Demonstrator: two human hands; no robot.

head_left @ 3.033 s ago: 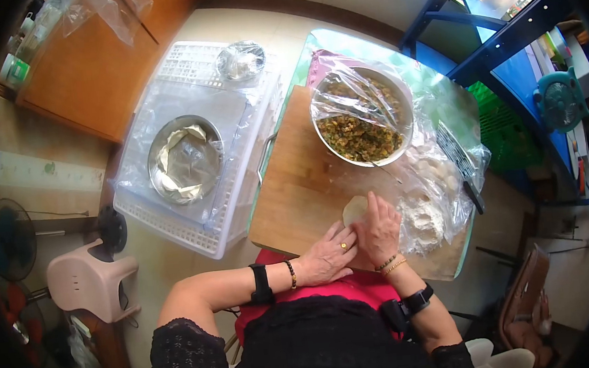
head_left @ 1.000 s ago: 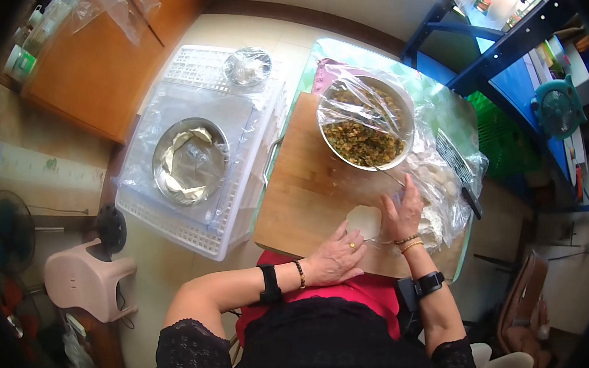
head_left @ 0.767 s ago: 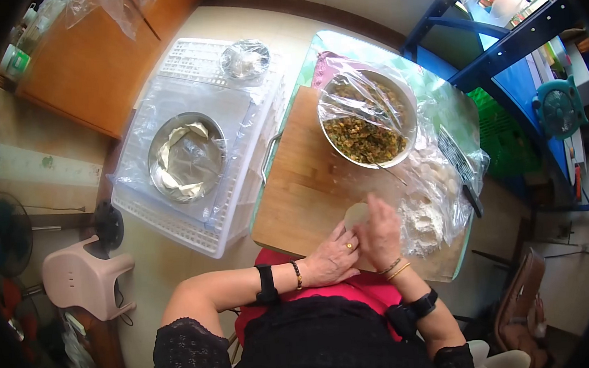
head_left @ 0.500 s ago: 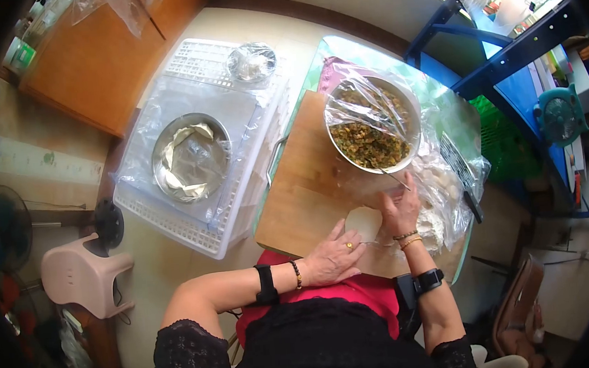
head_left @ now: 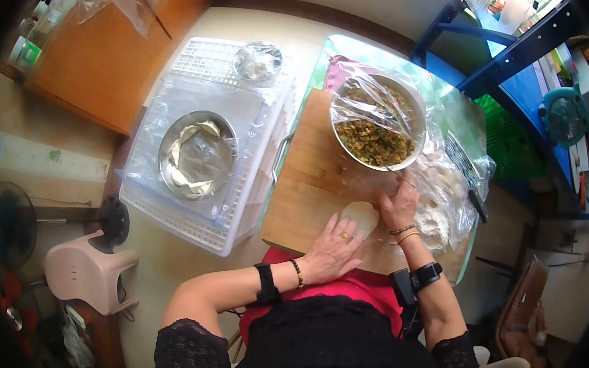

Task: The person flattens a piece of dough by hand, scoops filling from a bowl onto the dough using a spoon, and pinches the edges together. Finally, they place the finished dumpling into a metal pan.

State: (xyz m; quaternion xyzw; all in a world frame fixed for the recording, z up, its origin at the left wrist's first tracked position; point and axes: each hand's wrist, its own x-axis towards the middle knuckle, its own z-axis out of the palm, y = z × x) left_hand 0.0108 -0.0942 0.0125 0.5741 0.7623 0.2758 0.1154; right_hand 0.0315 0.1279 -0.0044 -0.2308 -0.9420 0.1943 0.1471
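Observation:
A pale round dough wrapper (head_left: 361, 217) lies near the front of the wooden board (head_left: 296, 201). My left hand (head_left: 332, 251) rests palm down beside it, fingers stretched out, with the fingertips at the wrapper's edge. At the right, my right hand (head_left: 401, 205) is closed around the thin metal handle (head_left: 405, 179) of a utensil whose other end is hidden in the bowl. That metal bowl (head_left: 420, 136) holds chopped green and brown filling (head_left: 374, 143), partly covered by clear plastic film.
Right of my right hand, white flour (head_left: 433, 228) and dough pieces lie under plastic, with a dark-handled knife (head_left: 476, 201) alongside. On the left, a plastic-covered white crate (head_left: 205, 239) carries a round metal pan (head_left: 163, 170) with folded dough pieces and a small film-covered bowl (head_left: 258, 61).
My right hand has turned and closed more around the utensil handle at the bowl's near edge. My left hand stays by the wrapper, with its fingers a little more spread. The view has shifted slightly.

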